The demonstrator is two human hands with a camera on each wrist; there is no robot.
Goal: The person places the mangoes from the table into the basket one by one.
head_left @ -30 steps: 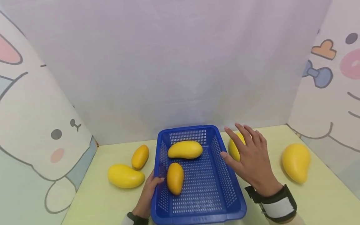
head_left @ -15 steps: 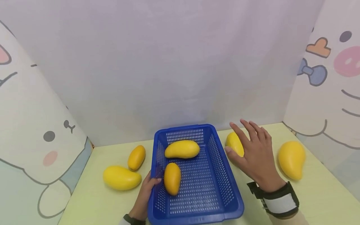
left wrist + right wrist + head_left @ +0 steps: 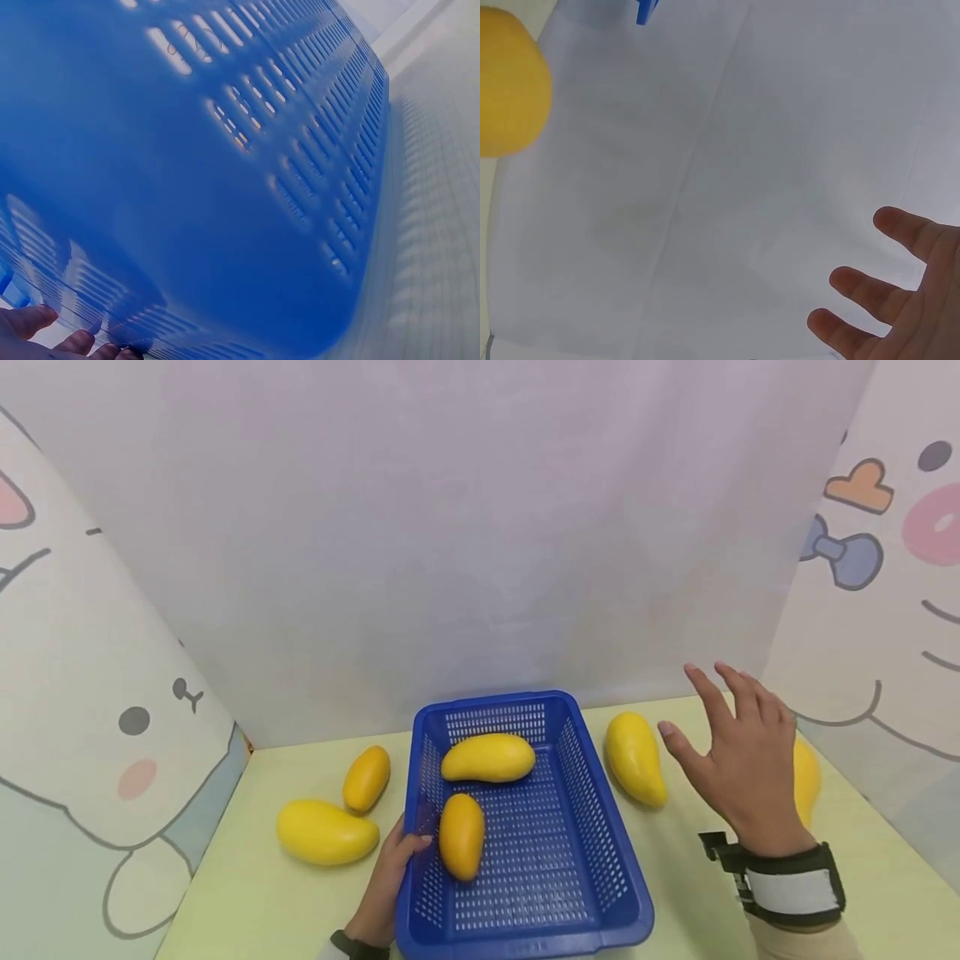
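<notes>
My left hand (image 3: pixel 384 883) grips the left side of a blue perforated plastic basket (image 3: pixel 536 852), its thumb over the rim. In the left wrist view the basket's outer wall (image 3: pixel 172 172) fills most of the picture, with fingertips (image 3: pixel 34 319) low at the left. Inside the basket lie a yellow mango (image 3: pixel 489 758) and a smaller orange-yellow mango (image 3: pixel 462 837). My right hand (image 3: pixel 750 768) hovers with spread fingers, holding nothing. Just left of it lies a yellow mango (image 3: pixel 634 758); another mango (image 3: pixel 807 781) is partly hidden behind it.
Left of the basket, a small orange-yellow mango (image 3: pixel 366 778) and a larger yellow mango (image 3: pixel 327 832) lie close together on the pale green table (image 3: pixel 240 877). A pale curtain (image 3: pixel 480 543) closes off the back, and cartoon-printed panels (image 3: pixel 82 718) flank the table.
My right hand has moved right, off the mango beside the basket and in front of the far-right one. My left hand keeps its grip on the basket; the view has shifted slightly.
</notes>
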